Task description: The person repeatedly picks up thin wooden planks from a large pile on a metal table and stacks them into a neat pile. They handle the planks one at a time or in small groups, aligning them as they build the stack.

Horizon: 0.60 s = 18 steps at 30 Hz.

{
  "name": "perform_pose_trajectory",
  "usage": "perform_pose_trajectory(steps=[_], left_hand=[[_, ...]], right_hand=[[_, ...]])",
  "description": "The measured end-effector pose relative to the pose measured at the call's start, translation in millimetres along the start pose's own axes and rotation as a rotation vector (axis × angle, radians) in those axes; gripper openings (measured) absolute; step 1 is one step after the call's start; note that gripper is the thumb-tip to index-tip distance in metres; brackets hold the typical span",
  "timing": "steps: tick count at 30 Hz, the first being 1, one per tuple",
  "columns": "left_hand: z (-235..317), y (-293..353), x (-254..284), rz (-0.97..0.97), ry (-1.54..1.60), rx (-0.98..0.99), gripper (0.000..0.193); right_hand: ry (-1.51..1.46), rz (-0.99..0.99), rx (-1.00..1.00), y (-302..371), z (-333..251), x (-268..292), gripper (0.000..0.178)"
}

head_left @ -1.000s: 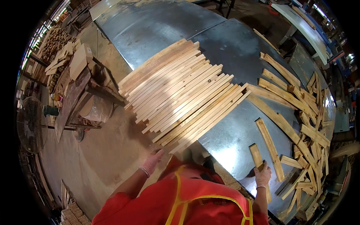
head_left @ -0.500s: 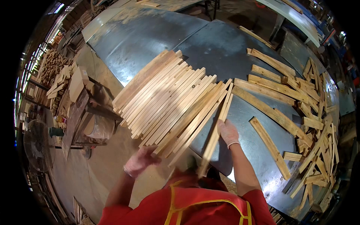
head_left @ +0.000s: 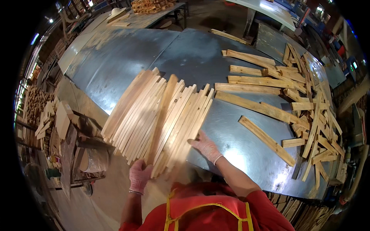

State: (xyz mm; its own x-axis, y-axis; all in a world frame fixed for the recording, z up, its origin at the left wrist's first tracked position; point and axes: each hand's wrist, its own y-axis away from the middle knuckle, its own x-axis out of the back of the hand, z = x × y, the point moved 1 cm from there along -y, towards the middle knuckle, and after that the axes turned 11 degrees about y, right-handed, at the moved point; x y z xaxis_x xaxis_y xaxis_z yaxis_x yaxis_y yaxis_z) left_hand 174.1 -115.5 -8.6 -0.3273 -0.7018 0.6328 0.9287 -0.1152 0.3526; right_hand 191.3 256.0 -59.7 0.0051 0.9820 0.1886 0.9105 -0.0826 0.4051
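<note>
We are cupping our left hand (head_left: 140, 177) below the sticks (head_left: 175, 119), our right hand (head_left: 208, 148) against their side, both grips unclear.

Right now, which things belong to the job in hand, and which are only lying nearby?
Seems in work: row of pale narrow wooden strips; brown wooden strip on it; left pink-gloved hand, at strip ends; right pink-gloved hand, at row's edge; perhaps scattered brownish wooden pieces.
Probably lying about: stacked brown wood, top; heaped pale wood, left.
</note>
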Motion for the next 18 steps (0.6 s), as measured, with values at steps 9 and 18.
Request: perform_pose_trajectory(steps=[9,18], left_hand=[[94.7,-3.0,-99.7,0.093,-0.4,-0.678,0.082],[197.3,15.4,-269.8,-0.519,-0.123,-0.503,0.091]], right_hand=[[1.303,0.595,-0.141,67.6,60.9,221.1,0.077],[0.633,0.264,-0.192,55.9,10.7,260.0,0.065]])
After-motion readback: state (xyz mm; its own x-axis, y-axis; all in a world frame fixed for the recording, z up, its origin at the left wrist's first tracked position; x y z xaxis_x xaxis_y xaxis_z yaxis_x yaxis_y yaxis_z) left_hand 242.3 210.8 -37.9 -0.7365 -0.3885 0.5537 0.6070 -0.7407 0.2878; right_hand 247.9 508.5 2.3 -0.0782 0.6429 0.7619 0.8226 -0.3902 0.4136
